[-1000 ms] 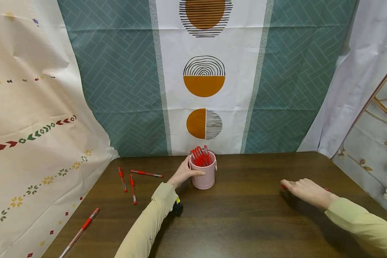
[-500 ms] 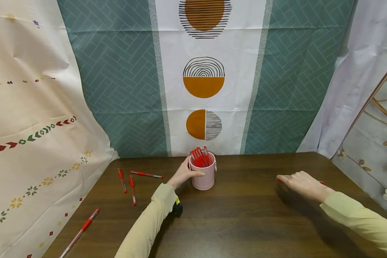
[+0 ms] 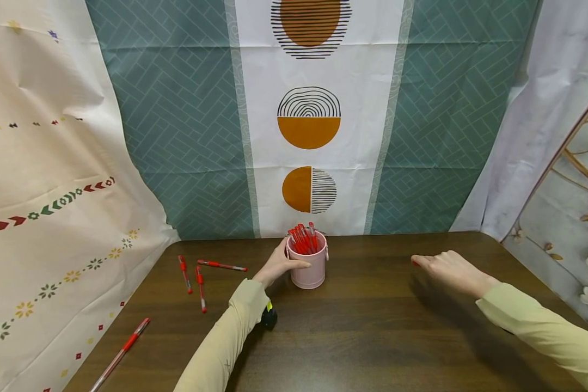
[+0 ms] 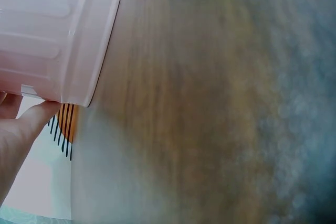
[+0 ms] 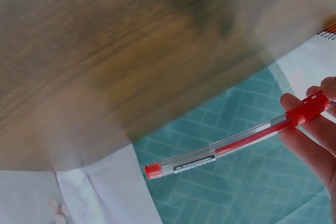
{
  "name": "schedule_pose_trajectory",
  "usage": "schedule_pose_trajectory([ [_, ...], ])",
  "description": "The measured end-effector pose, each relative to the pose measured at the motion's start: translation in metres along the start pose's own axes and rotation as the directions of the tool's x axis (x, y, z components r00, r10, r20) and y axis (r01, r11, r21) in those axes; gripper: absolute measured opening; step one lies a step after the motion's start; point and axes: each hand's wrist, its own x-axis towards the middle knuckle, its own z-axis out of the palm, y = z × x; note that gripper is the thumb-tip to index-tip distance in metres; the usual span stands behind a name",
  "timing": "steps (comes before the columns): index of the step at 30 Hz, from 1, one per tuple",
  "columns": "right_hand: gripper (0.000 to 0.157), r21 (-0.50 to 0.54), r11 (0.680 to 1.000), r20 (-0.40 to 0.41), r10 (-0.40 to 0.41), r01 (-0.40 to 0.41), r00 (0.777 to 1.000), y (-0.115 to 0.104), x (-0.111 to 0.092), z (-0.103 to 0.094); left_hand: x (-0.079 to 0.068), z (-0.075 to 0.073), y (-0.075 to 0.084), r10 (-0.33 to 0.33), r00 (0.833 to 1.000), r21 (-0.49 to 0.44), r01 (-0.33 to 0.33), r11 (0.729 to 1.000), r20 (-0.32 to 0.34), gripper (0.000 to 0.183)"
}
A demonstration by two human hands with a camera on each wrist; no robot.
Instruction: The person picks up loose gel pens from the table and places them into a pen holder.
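- We see the right hand (image 3: 448,270), frame's lower right, shift leftward, pinching a red pen (image 5: 247,140), bringing it nearer the pink cup (image 3: 308,276).
- The left hand (image 3: 280,265) grips the cup, lower centre.

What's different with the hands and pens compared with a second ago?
The right hand has moved left, toward the pink cup, carrying its red pen along. Nothing was let go. The left hand still holds the cup; the pens inside it and the four loose pens stayed put.
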Motion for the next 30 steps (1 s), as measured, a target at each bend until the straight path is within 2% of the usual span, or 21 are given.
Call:
schedule_pose_trajectory([
  [2, 0.037, -0.014, 1.000, 0.005, -0.005, 0.005, 1.000, 0.001, 0.004, -0.001, -0.003, 0.001, 0.005, 0.012, 1.000, 0.013, -0.012, 1.000, 0.003, 0.084],
  [4, 0.038, -0.020, 1.000, 0.003, -0.014, 0.014, 1.000, 0.000, 0.007, -0.002, -0.003, 0.000, 0.004, 0.015, 1.000, 0.010, -0.015, 1.000, 0.001, 0.085],
  [12, 0.031, 0.000, 0.999, -0.045, -0.043, 0.043, 0.998, -0.002, 0.026, -0.008, 0.012, 0.001, -0.022, 0.010, 0.999, 0.008, -0.010, 1.000, -0.044, 0.087],
  [23, 0.028, 0.058, 0.998, -0.039, 0.003, -0.001, 0.999, -0.012, 0.064, -0.006, 0.013, 0.001, -0.025, 0.017, 0.999, 0.005, -0.016, 1.000, -0.047, 0.085],
  [30, 0.025, 0.124, 0.992, -0.153, 0.022, -0.003, 0.988, -0.017, 0.094, -0.006, 0.015, 0.000, -0.026, 0.016, 0.999, 0.002, -0.016, 1.000, -0.051, 0.088],
])
